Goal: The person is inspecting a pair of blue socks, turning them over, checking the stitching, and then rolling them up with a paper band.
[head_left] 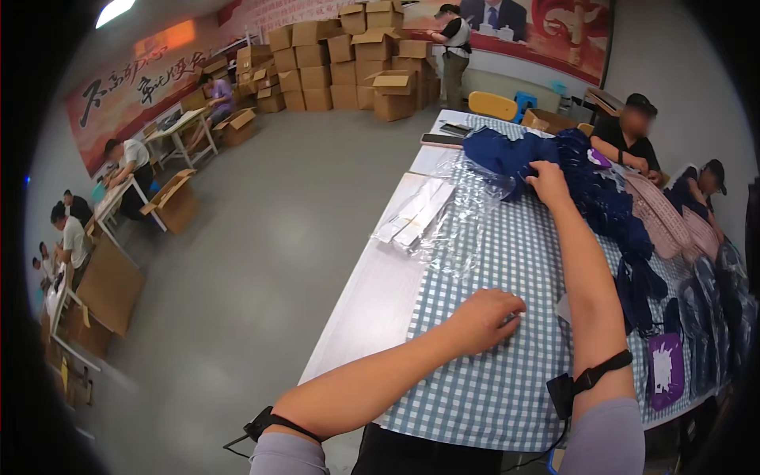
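Note:
My right hand [549, 184] reaches far across the table, its fingers bent onto the left part of a navy blue cloth item [499, 150] and closed on its edge. Above the blue-and-white checked tablecloth [491, 380] is my left hand [489, 320], loosely curled with gaps between the fingers and nothing in it. Between the hands and to the left lies clear plastic wrapping [459, 237], next to a stack of white paper slips [416, 214]. More bunched navy cloth items [609, 206] run along the right side of my right forearm.
A purple card [665, 370] and plastic-wrapped dark items [704, 324] lie at the right. Pink textured cloth [657, 214] sits before two people across the table. A phone [442, 141] rests at the far left edge. Cardboard boxes [344, 63] are stacked at the back.

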A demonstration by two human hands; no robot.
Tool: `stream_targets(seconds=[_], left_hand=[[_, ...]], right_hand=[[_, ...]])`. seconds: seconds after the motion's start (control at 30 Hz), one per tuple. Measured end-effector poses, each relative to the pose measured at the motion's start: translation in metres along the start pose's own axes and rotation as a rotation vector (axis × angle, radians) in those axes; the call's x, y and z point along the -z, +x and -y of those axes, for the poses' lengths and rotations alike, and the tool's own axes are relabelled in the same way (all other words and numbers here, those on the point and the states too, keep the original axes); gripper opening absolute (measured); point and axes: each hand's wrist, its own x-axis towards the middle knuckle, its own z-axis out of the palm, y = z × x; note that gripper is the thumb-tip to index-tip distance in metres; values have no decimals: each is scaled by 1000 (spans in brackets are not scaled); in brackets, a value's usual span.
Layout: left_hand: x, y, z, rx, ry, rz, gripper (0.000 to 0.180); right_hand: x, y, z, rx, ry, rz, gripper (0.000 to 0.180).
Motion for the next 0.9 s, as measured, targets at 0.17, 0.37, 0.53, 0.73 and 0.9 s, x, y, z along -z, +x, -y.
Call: stream_targets(seconds=[0.17, 0.37, 0.53, 0.73, 0.9], left_hand=[[-2, -4, 6, -87, 23, -63, 28], [-6, -2, 3, -87, 29, -99, 28], [-9, 0, 5, -9, -112, -261, 36], [15, 11, 3, 114, -681, -539, 71], [30, 7, -26, 164, -1284, -464, 56]], right_hand=[[-2, 2, -2, 45, 67, -16, 35], [3, 15, -14, 21, 145, -294, 29], [56, 15, 7, 80, 251, -517, 30], [134, -96, 116, 166, 406, -239, 30], [149, -222, 177, 27, 1072, 236, 48]])
